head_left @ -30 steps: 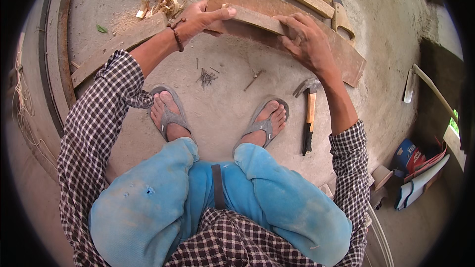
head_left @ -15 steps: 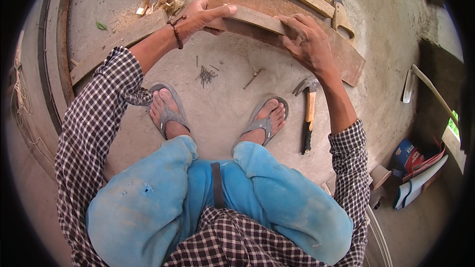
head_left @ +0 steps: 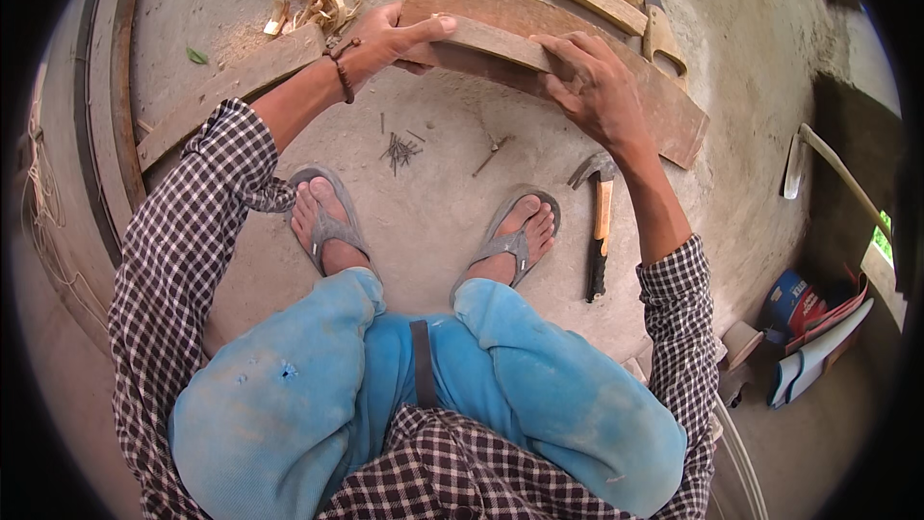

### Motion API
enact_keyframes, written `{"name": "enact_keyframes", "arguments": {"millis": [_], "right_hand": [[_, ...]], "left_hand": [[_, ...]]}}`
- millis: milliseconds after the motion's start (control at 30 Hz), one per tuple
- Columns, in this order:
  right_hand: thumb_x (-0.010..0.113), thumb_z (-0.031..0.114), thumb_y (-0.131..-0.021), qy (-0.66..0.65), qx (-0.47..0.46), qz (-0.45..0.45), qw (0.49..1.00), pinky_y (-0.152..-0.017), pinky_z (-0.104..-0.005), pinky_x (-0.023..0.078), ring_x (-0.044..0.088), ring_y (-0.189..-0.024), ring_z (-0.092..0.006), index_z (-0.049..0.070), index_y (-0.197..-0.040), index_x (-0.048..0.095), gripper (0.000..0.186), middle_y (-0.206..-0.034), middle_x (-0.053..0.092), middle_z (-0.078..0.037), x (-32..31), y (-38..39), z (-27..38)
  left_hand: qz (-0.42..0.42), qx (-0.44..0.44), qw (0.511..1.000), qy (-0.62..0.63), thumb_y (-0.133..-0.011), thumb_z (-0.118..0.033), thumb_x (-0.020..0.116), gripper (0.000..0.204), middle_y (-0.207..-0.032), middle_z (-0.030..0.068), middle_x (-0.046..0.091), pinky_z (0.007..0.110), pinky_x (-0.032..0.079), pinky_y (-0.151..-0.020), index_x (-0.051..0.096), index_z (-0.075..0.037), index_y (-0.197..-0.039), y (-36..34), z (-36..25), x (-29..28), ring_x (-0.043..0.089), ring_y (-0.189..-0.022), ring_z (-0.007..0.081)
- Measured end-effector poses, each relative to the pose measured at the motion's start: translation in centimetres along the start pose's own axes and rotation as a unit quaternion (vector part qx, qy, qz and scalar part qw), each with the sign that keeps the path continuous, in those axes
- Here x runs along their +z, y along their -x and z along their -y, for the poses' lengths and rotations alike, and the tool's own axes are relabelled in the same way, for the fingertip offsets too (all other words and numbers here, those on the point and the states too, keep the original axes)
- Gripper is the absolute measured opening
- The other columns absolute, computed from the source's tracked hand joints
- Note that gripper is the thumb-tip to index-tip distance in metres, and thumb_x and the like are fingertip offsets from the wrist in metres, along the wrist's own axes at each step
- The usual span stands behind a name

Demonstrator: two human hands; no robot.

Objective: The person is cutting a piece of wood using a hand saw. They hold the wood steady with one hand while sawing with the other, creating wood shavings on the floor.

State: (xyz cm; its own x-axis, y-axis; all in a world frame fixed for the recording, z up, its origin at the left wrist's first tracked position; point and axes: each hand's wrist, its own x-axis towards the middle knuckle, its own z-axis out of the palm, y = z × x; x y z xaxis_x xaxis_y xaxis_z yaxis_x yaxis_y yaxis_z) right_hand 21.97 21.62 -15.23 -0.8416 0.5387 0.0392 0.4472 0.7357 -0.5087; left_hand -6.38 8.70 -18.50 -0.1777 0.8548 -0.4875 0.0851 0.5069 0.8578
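Note:
Between my two hands lies a short, narrow strip of wood (head_left: 493, 44), level along the near side of a wider brown board (head_left: 669, 117) on the floor. Its left end is gripped by my left hand (head_left: 383, 46), thumb on top and fingers curled underneath. My right hand (head_left: 599, 87) clasps the other end with bent fingers. Part of the board is hidden behind the strip and my hands. A small heap of nails (head_left: 399, 152) lies on the concrete nearer to me. The claw hammer (head_left: 602, 212) rests beside my right forearm.
Beyond the board are a handsaw (head_left: 662, 43) and a wooden block (head_left: 597, 0). Curled wood shavings (head_left: 325, 5) lie at the far left, with a long plank (head_left: 207, 108) below my left forearm. A long-handled blade tool (head_left: 835, 164) leans at the right.
The strip and both hands have shifted very slightly to the left in view. Both grips stay the same, and the hammer and nails have not moved.

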Motion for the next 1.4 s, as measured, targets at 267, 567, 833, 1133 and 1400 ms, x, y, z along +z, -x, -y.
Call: {"name": "enact_keyframes", "arguments": {"millis": [267,567,833,1133,1400], "right_hand": [[0.074,0.018,-0.091,0.000,0.008,0.006,1.000,-0.094,-0.0401,0.054,0.065,-0.107,-0.0275,0.016,-0.136,0.068,0.045,-0.115,0.067,-0.008,0.1,0.1,0.1],[0.074,0.018,-0.092,0.001,0.008,0.005,1.000,-0.095,-0.0399,0.055,0.065,-0.107,-0.0266,0.016,-0.137,0.068,0.046,-0.116,0.067,-0.007,0.4,0.2,-0.3],[0.074,0.018,-0.092,-0.002,0.010,0.004,1.000,-0.096,-0.0396,0.055,0.065,-0.108,-0.0264,0.016,-0.137,0.067,0.046,-0.117,0.067,-0.008,0.3,0.1,-0.3],[0.074,0.026,-0.095,0.009,0.006,0.032,0.999,-0.098,-0.0390,0.054,0.064,-0.110,-0.0264,0.017,-0.139,0.066,0.046,-0.118,0.067,-0.007,-0.3,-0.2,-0.3],[0.075,0.056,-0.088,0.019,-0.057,0.006,0.998,-0.112,-0.0469,0.047,0.053,-0.134,-0.0357,0.016,-0.150,0.056,0.077,-0.140,0.060,-0.017,-1.7,-1.7,-3.4]], "left_hand": [[-0.005,0.005,1.000,0.006,-0.090,-0.059,0.073,0.083,-0.112,0.0203,0.070,0.031,0.065,-0.078,0.057,0.010,-0.134,0.1,-0.1,0.1,0.074,-0.099,0.0225],[0.001,0.005,1.000,-0.001,-0.090,-0.060,0.072,0.087,-0.112,0.0220,0.069,0.032,0.065,-0.079,0.056,0.012,-0.134,-0.1,0.1,-0.1,0.075,-0.101,0.0244],[-0.010,-0.010,1.000,-0.020,-0.082,-0.064,0.078,0.097,-0.110,0.0249,0.069,0.032,0.066,-0.077,0.055,0.015,-0.133,0.0,-0.9,0.1,0.075,-0.098,0.0267],[-0.021,-0.004,1.000,-0.005,-0.082,-0.062,0.079,0.091,-0.109,0.0226,0.070,0.031,0.065,-0.076,0.058,0.013,-0.130,0.2,-1.3,0.4,0.075,-0.095,0.0243],[-0.014,-0.015,1.000,-0.014,-0.083,-0.059,0.081,0.081,-0.103,0.0171,0.072,0.030,0.064,-0.075,0.063,0.009,-0.124,0.2,-1.4,-0.2,0.075,-0.094,0.0206]]}}
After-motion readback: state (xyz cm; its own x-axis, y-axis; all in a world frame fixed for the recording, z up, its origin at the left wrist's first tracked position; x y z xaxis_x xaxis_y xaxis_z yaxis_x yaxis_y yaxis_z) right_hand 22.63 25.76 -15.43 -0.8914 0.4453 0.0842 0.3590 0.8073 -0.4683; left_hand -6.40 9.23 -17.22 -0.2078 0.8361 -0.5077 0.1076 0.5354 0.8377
